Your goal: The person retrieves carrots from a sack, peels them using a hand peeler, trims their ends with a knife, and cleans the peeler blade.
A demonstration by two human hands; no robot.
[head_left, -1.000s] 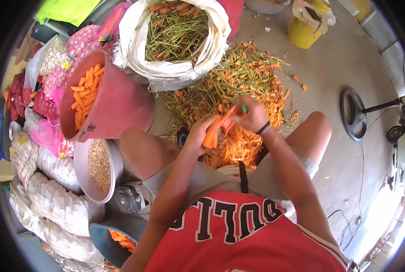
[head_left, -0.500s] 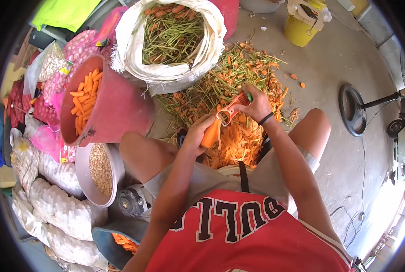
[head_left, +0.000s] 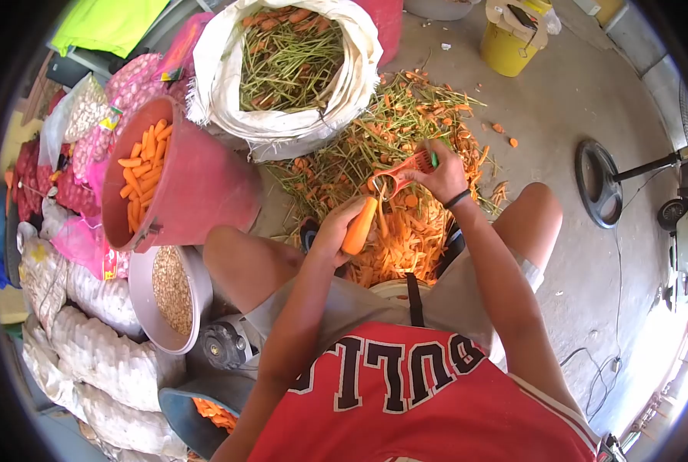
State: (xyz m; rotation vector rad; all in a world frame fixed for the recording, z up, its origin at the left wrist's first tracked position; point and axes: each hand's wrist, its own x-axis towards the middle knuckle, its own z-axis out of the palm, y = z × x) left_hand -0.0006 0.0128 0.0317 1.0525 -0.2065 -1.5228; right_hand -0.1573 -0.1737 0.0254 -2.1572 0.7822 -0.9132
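Near the middle of the view, my left hand is closed around an orange carrot, which points up and to the right. My right hand grips a red-orange peeler with a bit of green at its handle end. The peeler's head is just beyond the carrot's upper tip, and a strip of peel hangs beside it. Below both hands lies a heap of orange peelings between my legs.
Carrot ends and green stems cover the floor ahead. A white sack of stems stands behind them. At left are a pink tub of carrots, a basin and bags. A round stand base and yellow bucket are right.
My right hand and the peeler have moved away from the carrot, up and to the right. The carrot remains in my left hand, at a changed tilt.
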